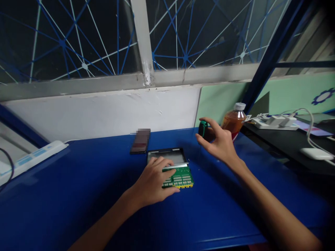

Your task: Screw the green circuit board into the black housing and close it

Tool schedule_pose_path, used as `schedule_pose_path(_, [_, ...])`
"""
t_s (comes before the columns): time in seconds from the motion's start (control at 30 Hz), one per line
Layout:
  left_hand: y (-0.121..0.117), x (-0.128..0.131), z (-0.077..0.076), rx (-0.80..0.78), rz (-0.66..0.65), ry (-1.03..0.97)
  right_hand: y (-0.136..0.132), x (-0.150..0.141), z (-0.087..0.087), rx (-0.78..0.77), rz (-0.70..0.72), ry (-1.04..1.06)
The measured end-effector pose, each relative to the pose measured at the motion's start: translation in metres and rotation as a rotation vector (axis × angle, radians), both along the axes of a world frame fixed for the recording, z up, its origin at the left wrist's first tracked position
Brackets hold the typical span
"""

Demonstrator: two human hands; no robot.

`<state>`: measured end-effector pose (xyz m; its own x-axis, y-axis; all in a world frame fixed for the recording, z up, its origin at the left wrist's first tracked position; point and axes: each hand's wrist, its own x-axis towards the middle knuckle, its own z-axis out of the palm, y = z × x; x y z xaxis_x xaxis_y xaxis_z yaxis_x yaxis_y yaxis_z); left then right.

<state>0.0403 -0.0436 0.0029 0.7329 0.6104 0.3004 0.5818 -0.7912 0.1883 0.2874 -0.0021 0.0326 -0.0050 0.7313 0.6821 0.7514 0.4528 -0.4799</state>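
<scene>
My left hand lies over the left part of a green circuit board with rows of pale keypad contacts and a yellow lower edge. Its thumb is along that lower edge and its fingers reach across the upper side, gripping the board. Just behind, a black frame with a grey display panel adjoins the board, its left end partly covered by my fingers. Raised to the right, my right hand pinches a small black-and-green object between thumb and fingers. Its exact kind is unclear.
A dark phone lies behind the board. An amber drink bottle stands behind my right hand. White power strips are at the left edge and on the black surface at right. Tiny bits lie on the blue table.
</scene>
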Motion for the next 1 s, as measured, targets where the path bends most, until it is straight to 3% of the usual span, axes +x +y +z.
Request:
schedule_pose_path(0.23, [0.0,0.0009,-0.0001,0.008,-0.003,-0.007,-0.0009,-0.0036,-0.002,-0.075,0.137,-0.078])
schedule_pose_path(0.6, [0.0001,0.0007,-0.0006,-0.004,-0.003,-0.005,0.0013,-0.0066,-0.0091,-0.089,0.149,-0.149])
schedule_pose_path(1.0, [0.0011,-0.0002,-0.0016,0.009,-0.01,-0.001,-0.0028,-0.0014,0.0,-0.115,0.139,0.026])
